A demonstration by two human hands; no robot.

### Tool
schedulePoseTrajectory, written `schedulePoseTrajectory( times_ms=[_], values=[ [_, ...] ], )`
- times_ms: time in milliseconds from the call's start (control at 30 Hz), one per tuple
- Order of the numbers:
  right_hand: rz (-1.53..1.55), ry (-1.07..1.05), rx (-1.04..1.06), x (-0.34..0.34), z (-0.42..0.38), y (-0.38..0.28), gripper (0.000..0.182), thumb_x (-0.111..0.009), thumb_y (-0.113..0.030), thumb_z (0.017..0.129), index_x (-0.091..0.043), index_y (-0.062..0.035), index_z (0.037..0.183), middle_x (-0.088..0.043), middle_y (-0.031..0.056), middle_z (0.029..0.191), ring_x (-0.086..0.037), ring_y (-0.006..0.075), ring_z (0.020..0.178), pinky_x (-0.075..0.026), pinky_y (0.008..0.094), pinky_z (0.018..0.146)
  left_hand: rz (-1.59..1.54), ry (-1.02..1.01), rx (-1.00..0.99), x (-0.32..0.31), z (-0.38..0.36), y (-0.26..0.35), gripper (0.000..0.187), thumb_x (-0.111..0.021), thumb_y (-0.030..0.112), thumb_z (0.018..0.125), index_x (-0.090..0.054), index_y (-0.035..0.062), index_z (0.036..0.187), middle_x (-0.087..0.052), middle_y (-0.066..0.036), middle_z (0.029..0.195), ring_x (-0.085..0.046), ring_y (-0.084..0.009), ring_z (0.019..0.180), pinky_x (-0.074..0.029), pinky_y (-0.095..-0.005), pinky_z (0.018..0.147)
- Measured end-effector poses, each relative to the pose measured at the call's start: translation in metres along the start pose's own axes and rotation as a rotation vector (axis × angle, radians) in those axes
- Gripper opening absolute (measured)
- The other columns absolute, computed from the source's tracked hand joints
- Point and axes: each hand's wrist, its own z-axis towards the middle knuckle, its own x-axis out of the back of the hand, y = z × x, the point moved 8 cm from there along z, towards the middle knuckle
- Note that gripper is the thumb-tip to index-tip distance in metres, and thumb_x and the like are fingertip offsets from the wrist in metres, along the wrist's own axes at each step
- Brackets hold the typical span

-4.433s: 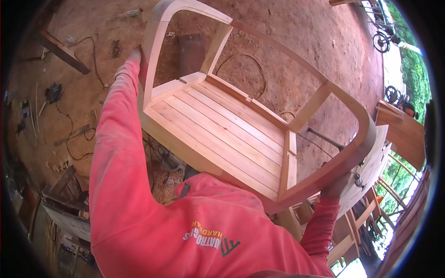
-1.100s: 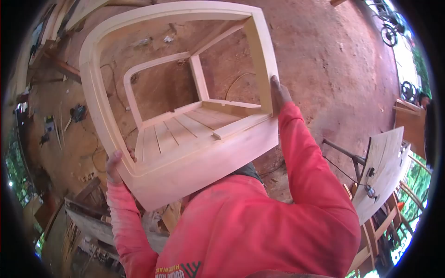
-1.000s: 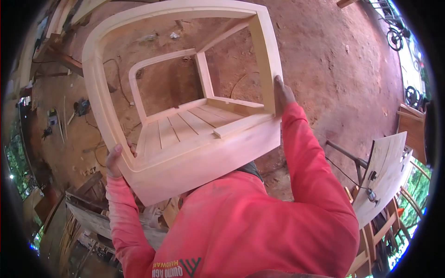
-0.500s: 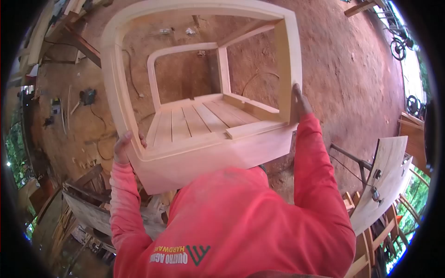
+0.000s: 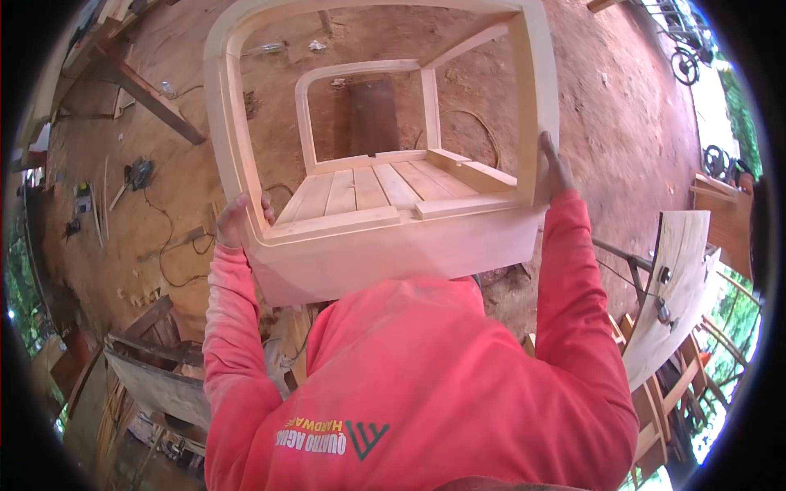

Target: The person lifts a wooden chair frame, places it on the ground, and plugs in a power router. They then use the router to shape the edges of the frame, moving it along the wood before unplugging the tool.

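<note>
A pale wooden furniture frame (image 5: 393,254) with rounded corners and a slatted panel (image 5: 368,192) inside is held up in front of my chest. My left hand (image 5: 243,221) grips its left upright near the lower corner, fingers wrapped over the inner edge. On the opposite side my right hand (image 5: 557,168) holds the right upright, with the fingers along the outer face and partly hidden. The frame's near lower board sits close against my red shirt (image 5: 426,368).
Brown dirt floor lies around the frame. To the left are a corded power tool (image 5: 141,173) and a wooden beam (image 5: 151,94). A pale board with a lock (image 5: 667,286) stands at right among stacked wood pieces. A motorcycle (image 5: 686,64) is at far right.
The wooden frame and both hands have shifted to the right in view and slightly upward. The floor and the things on it have slid a little left. Both hands keep their hold.
</note>
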Motion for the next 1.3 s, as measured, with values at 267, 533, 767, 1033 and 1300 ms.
schedulePoseTrajectory(
  times_ms=[267,533,767,1033,1300],
  values=[
    [-0.246,0.129,0.129,0.021,0.017,-0.011,0.084,-0.064,-0.069,0.090,-0.068,0.0067,0.127,-0.072,0.0162,0.114,-0.067,0.0222,0.107,-0.049,0.0331,0.095,-0.027,-0.017,-0.029,0.015,0.022,-0.007,0.067,-0.072,0.045,0.087,-0.051,0.0011,0.133,-0.059,-0.010,0.099,-0.062,-0.0212,0.084,-0.055,-0.0364,0.073],
    [-0.314,0.087,0.143,-0.001,0.008,-0.005,0.088,-0.059,-0.072,0.091,-0.065,0.0065,0.131,-0.068,0.0232,0.128,-0.060,0.0264,0.127,-0.042,0.0336,0.107,0.002,-0.016,-0.021,0.028,0.029,-0.010,0.051,-0.073,0.043,0.086,-0.057,0.0047,0.115,-0.060,-0.009,0.097,-0.063,-0.0203,0.080,-0.054,-0.0364,0.071],
    [-0.345,0.110,0.176,-0.016,0.022,0.008,0.090,-0.057,-0.075,0.090,-0.068,0.0073,0.126,-0.072,0.0224,0.114,-0.066,0.0284,0.110,-0.046,0.0373,0.096,-0.038,-0.024,0.011,0.046,0.042,-0.018,0.053,-0.075,0.044,0.084,-0.056,0.0047,0.115,-0.060,-0.009,0.096,-0.062,-0.0192,0.079,-0.056,-0.0354,0.069],
    [-0.464,0.110,0.091,-0.013,0.049,0.025,0.104,-0.050,-0.087,0.084,-0.069,0.0086,0.122,-0.070,0.0306,0.116,-0.064,0.0360,0.118,-0.045,0.0388,0.101,-0.057,0.037,0.022,0.059,0.055,-0.022,0.052,-0.075,0.042,0.083,-0.056,0.0053,0.113,-0.060,-0.010,0.095,-0.063,-0.0204,0.079,-0.058,-0.0363,0.069],
    [-0.383,0.080,0.144,-0.022,0.065,0.018,0.104,-0.054,-0.087,0.082,-0.068,0.0061,0.127,-0.068,0.0314,0.121,-0.061,0.0373,0.125,-0.043,0.0384,0.105,-0.024,0.058,-0.018,0.059,0.061,-0.018,0.049,-0.073,0.042,0.086,-0.058,0.0058,0.115,-0.064,-0.010,0.096,-0.063,-0.0208,0.078,-0.056,-0.0377,0.068]
  ],
)
